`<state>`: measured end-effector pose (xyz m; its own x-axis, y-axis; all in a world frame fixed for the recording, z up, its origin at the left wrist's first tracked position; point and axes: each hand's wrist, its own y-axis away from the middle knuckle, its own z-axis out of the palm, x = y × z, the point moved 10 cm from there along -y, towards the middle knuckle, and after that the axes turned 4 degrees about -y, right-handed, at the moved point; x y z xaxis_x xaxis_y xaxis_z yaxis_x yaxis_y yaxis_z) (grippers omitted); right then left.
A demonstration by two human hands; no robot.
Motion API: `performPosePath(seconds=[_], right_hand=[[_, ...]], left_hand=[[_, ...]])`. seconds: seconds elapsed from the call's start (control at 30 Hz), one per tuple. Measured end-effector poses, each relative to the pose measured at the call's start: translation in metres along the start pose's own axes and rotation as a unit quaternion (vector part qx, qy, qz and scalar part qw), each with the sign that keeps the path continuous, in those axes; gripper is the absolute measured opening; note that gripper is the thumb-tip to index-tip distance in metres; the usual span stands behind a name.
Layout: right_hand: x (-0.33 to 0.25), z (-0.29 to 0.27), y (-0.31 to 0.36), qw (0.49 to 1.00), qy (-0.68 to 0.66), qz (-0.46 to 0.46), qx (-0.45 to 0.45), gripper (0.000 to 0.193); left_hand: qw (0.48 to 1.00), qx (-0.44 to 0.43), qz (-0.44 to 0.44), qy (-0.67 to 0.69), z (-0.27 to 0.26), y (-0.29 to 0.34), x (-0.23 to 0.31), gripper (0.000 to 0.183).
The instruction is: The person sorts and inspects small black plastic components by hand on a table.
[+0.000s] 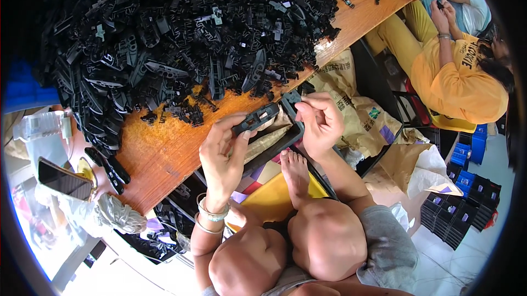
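Note:
My left hand (222, 156) grips a black plastic housing (257, 119), long and narrow with a hollow in it, between thumb and fingertips. Close by on the right, my right hand (323, 123) pinches a small dark plastic part (291, 98). The two pieces are apart, held above my knees at the table's front edge. Beyond them a large heap of black plastic parts (181, 38) covers most of the wooden table (148, 158). Some small black clips (192, 113) lie loose at the heap's near edge.
At left are a phone (65, 179) on a stand, a clear plastic container (41, 126) and longer black parts (107, 169). Brown paper sacks (351, 98) stand to the right. Another person in orange (455, 76) sits beyond them. Stacked black and blue trays (450, 213) rest on the floor.

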<state>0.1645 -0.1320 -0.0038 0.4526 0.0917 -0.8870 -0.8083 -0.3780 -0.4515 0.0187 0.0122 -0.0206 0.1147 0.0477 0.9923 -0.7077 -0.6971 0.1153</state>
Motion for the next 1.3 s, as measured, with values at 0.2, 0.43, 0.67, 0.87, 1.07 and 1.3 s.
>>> performPosePath(seconds=[0.2, 0.43, 0.67, 0.87, 1.07, 1.3], right_hand=[[0.014, 0.021, 0.002, 0.958, -0.224, 0.175, -0.029, 0.013], [-0.024, 0.045, -0.004, 0.976, -0.088, 0.065, -0.189, 0.006], [-0.048, 0.052, -0.002, 0.974, -0.019, -0.042, -0.22, 0.016], [-0.012, 0.064, 0.019, 0.93, -0.092, 0.181, -0.307, 0.028], [-0.016, 0.062, 0.02, 0.934, -0.104, 0.181, -0.289, 0.023], [-0.01, 0.075, 0.027, 0.912, -0.089, 0.141, -0.376, 0.022]], left_hand=[[0.997, -0.052, -0.047, 0.024, 0.006, 0.002, 0.0, 0.021], [0.988, -0.074, -0.087, 0.107, 0.011, 0.006, 0.007, 0.021], [0.984, -0.052, -0.095, 0.14, 0.005, 0.01, 0.003, 0.025], [0.994, -0.027, -0.09, 0.046, -0.006, 0.011, 0.009, 0.02], [0.996, -0.036, -0.074, 0.034, -0.008, 0.013, 0.008, 0.017], [0.907, 0.092, 0.197, -0.362, -0.031, -0.006, 0.062, 0.026]])
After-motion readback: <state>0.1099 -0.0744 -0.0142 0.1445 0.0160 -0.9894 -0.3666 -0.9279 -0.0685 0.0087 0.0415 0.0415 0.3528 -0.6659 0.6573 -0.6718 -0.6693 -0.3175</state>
